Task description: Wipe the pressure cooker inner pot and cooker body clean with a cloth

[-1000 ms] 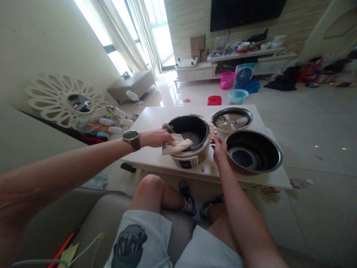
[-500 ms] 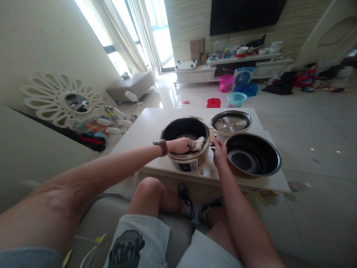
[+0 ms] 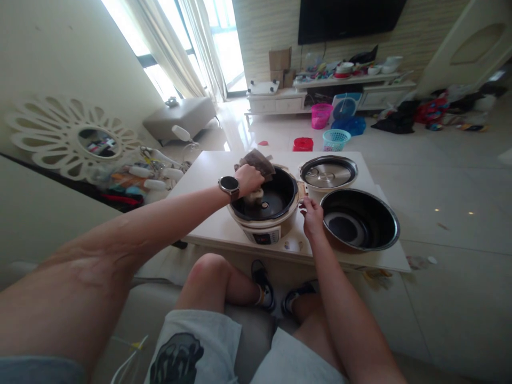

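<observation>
A white rice cooker (image 3: 262, 234) with a black inside stands on the low white table (image 3: 208, 176) in front of my knees. My left hand (image 3: 250, 178), a watch on its wrist, is closed on a brownish cloth (image 3: 258, 160) at the cooker's far-left rim. My right hand (image 3: 312, 217) rests with curled fingers against the cooker's right side, near its hinge. To the right lie the dark inner pot (image 3: 360, 220) and, behind it, the round steel lid (image 3: 328, 172).
I sit on a grey sofa, knees under the table edge. Beyond the table lie a red tub (image 3: 303, 144), a teal basket (image 3: 336, 140) and a pink basket (image 3: 321, 115) on the tiled floor. A flower-shaped mirror (image 3: 68, 141) and clutter stand at the left.
My left hand carried the cloth from the cooker's near rim, along the front-right rim, round to the far-left rim. The right hand stayed at the cooker's side.
</observation>
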`<state>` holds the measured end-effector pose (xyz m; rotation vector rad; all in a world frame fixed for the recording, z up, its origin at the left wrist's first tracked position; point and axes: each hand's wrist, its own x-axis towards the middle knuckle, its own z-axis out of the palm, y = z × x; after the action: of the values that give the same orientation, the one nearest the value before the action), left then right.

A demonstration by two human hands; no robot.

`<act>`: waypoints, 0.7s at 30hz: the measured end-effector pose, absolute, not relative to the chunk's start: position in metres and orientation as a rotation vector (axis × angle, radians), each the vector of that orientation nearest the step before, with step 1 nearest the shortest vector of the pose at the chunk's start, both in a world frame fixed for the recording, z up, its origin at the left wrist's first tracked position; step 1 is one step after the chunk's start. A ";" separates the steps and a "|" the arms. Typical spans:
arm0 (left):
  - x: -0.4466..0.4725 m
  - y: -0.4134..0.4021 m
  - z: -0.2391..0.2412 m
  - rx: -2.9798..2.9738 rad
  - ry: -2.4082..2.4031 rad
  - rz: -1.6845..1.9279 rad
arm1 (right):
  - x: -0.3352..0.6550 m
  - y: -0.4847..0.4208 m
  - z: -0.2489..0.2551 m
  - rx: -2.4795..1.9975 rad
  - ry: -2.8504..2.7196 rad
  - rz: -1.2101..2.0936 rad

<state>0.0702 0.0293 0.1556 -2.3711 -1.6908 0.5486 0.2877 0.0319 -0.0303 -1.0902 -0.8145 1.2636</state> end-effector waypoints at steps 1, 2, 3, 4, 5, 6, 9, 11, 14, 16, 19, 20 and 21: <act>0.074 0.030 0.157 -2.374 -1.735 0.489 | 0.288 0.032 -0.030 -1.094 -0.813 1.265; 0.077 0.030 0.156 -2.384 -1.781 0.449 | 0.287 0.032 -0.030 -1.096 -0.812 1.267; 0.079 0.029 0.153 -2.391 -1.830 0.425 | 0.287 0.031 -0.029 -1.097 -0.814 1.268; 0.080 0.027 0.147 -2.396 -1.879 0.419 | 0.287 0.031 -0.029 -1.096 -0.818 1.269; 0.081 0.025 0.141 -2.397 -1.927 0.424 | 0.287 0.031 -0.028 -1.094 -0.824 1.267; 0.081 0.022 0.133 -2.396 -1.979 0.435 | 0.287 0.030 -0.028 -1.094 -0.830 1.264; 0.085 0.015 0.109 -2.417 -2.150 0.474 | 0.287 0.030 -0.027 -1.096 -0.838 1.257; 0.090 0.011 0.097 -2.458 -2.230 0.493 | 0.287 0.030 -0.027 -1.096 -0.834 1.258; 0.102 0.008 0.092 -2.601 -2.208 0.509 | 0.287 0.030 -0.026 -1.082 -0.809 1.270; 0.108 0.008 0.094 -2.696 -2.162 0.522 | 0.287 0.030 -0.026 -1.071 -0.788 1.279; 0.109 0.012 0.100 -2.742 -2.132 0.546 | 0.287 0.030 -0.026 -1.068 -0.786 1.279; 0.106 0.014 0.101 -2.737 -2.130 0.552 | 0.287 0.030 -0.026 -1.070 -0.791 1.276; 0.102 0.016 0.101 -2.720 -2.130 0.557 | 0.287 0.029 -0.026 -1.073 -0.797 1.272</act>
<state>0.1023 0.0160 0.1009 -2.7204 -2.1299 0.5572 0.2871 0.0295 -0.0257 -1.0730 -0.7975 1.2717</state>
